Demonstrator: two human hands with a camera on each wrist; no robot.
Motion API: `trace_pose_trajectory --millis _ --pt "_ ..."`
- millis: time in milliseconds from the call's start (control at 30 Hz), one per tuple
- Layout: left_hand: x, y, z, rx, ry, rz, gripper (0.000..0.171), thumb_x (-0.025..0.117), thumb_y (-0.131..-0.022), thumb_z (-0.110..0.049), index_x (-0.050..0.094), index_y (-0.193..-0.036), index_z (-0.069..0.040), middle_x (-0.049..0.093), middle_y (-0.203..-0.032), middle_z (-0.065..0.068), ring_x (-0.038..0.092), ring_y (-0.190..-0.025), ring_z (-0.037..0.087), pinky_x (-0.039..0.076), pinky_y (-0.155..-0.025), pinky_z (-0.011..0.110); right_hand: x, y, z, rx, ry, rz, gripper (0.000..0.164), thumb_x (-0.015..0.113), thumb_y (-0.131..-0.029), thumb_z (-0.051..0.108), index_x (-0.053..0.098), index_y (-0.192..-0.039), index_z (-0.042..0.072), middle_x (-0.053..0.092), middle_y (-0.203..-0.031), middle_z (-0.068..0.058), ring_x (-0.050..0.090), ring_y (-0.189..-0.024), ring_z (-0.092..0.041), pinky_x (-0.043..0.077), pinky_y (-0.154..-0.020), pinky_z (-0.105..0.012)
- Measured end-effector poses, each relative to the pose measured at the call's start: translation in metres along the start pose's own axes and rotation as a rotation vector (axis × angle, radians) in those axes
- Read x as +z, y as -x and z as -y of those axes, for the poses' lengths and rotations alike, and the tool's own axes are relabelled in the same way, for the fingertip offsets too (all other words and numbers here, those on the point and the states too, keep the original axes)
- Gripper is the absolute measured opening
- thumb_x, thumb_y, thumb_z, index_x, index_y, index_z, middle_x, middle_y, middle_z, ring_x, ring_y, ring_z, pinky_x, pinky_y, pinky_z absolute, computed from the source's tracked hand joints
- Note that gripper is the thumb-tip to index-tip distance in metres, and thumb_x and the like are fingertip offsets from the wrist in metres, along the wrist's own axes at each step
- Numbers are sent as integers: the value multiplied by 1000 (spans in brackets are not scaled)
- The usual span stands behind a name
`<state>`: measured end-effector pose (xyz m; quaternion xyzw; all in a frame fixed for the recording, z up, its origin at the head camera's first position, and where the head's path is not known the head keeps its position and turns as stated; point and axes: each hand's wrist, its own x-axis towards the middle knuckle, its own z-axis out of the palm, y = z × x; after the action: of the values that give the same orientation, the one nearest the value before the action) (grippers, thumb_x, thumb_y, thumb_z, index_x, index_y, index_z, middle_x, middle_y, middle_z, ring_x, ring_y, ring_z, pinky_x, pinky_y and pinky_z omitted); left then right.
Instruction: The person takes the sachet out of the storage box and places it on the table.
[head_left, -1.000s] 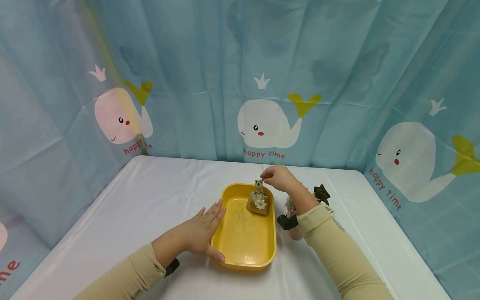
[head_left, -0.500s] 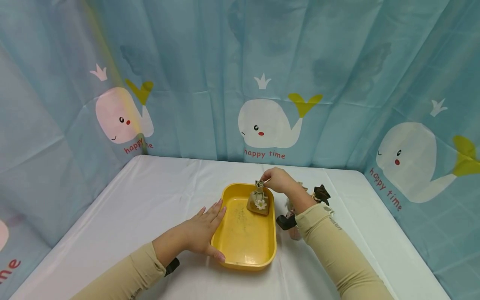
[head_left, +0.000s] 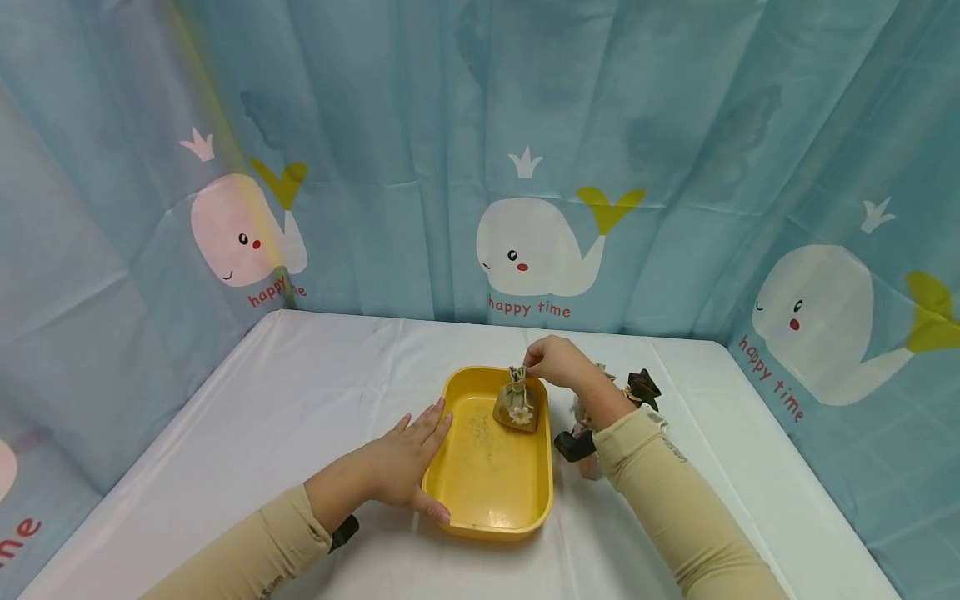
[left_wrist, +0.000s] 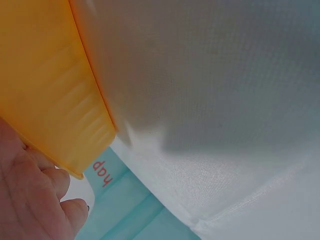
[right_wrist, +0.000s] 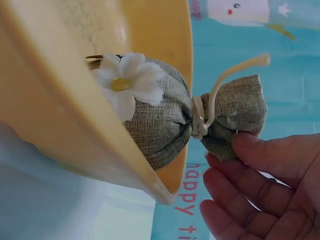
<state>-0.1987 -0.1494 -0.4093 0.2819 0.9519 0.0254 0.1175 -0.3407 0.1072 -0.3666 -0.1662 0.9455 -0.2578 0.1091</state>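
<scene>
A small grey-beige drawstring pouch (head_left: 507,407) with a white flower stands in the far right corner of a yellow tray (head_left: 483,483). My right hand (head_left: 558,362) reaches over that corner. In the right wrist view, thumb and forefinger of the right hand (right_wrist: 272,185) pinch the loose top of the pouch (right_wrist: 162,122), above its tied cord (right_wrist: 199,117). The other fingers are bent below. My left hand (head_left: 405,465) rests with spread fingers along the tray's left rim. Part of the left hand (left_wrist: 30,195) shows beside the yellow wall (left_wrist: 60,100) in the left wrist view.
Just right of the tray, partly hidden by the right forearm, stand a pinkish object (head_left: 590,467) and a dark brown gathered cloth top (head_left: 642,388). A white cloth (head_left: 337,383) covers the table. Blue curtains (head_left: 390,233) with whales rise behind and at both sides.
The pouch's gathered top has dipped slightly and changed shape at the right fingertips. The right hand sits a little lower than a second ago. The left hand and tray have stayed in place.
</scene>
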Motion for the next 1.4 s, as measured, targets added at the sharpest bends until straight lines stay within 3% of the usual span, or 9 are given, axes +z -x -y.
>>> trace_pose_trajectory --millis 567,1033,1267,1400 --pt "1 0 0 -5 -1 -6 131 45 -54 -88 2 -147 -6 -10 -152 14 -2 -140 24 11 -109 50 -9 15 4 -41 -13 13 12 66 -84 16 68 -78 6 64 -75 -9 48 -69 -18 39 -58 -28" --pt "-2 2 -2 1 1 -11 130 46 -55 -87 3 -147 -5 -9 -152 15 0 -140 26 11 -109 51 -29 40 13 -127 -40 -79 10 65 -83 13 65 -73 12 61 -67 1 48 -65 -17 38 -57 -29" --pt "-1 2 -2 9 5 -26 130 45 -55 -87 5 -147 -4 -8 -152 16 1 -140 27 13 -108 51 -45 58 16 -196 -64 -110 9 63 -83 11 65 -74 12 61 -70 1 49 -67 -17 40 -58 -30" --pt "-1 2 -2 8 4 -27 130 46 -55 -86 5 -147 -4 -8 -152 16 1 -140 27 13 -108 51 -56 70 17 -194 -94 -143 9 60 -85 9 65 -77 10 62 -73 -1 49 -66 -18 40 -57 -31"
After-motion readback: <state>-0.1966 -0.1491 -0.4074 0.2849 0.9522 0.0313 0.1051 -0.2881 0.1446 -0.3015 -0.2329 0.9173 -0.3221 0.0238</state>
